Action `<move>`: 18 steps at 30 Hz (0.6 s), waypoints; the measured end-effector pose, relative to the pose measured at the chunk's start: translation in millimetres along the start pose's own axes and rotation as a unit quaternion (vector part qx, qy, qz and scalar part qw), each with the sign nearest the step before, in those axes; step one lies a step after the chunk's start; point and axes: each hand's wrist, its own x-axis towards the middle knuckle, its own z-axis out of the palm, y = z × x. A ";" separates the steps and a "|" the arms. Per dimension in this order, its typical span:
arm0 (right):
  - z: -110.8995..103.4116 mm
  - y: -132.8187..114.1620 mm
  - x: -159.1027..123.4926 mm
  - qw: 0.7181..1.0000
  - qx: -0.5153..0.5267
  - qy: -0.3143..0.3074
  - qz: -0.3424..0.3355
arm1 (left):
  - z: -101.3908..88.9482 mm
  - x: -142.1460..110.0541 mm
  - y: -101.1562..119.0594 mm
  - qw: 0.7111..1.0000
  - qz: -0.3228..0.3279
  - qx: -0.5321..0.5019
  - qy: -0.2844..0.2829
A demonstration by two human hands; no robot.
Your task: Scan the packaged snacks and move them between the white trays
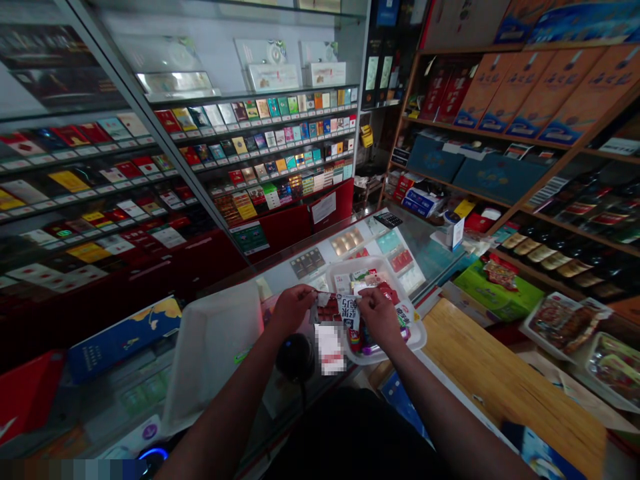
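Other stuff first. I see a glass-topped surface [425,243] with a white rectangular plastic tray [417,337] on it, full of mixed colourful wrapped snacks [386,291]. Left of that, a large white plastic bin [210,333]; beyond it, a blue flat box with gold pattern [125,340] and a red box [30,387]. Black calculator [387,219] at the far side. Light-brown wooden board [470,360] right of the tray, bright green box [493,287] past it. Small cigarette-style packs [270,140] fill the back shelves; tall orange-and-blue boxes [530,93] stand on the right-hand shelf.

In the way: a black rounded object [295,357] between the forearms, close to the left one, plus a whitish pixelated rectangle [330,349] just below the hands, details unreadable. Right forearm crosses over the tray's near rim and hides some of the contents.

The dark-red and white plastic snack packet [333,307] is up between both hands, over the tray's left part. Long axis roughly side to side, about level; red part toward my left hand [299,305], white lettered part toward my right hand [383,313]. Left grip: fingertips pinched on the packet's left edge. Right grip: pinched on its right edge.
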 end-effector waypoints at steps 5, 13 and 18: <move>-0.5 -1.8 -2.1 1.000 0.009 0.005 0.002 | 1.9 -2.6 -1.8 1.000 -0.011 -0.015 0.009; -2.9 -6.7 -3.1 0.999 -0.018 -0.014 -0.037 | -1.0 -4.0 3.6 0.999 0.000 -0.008 0.041; -2.6 -1.8 -1.4 1.000 0.018 -0.016 0.004 | 0.4 -7.8 12.8 0.999 -0.005 -0.008 0.031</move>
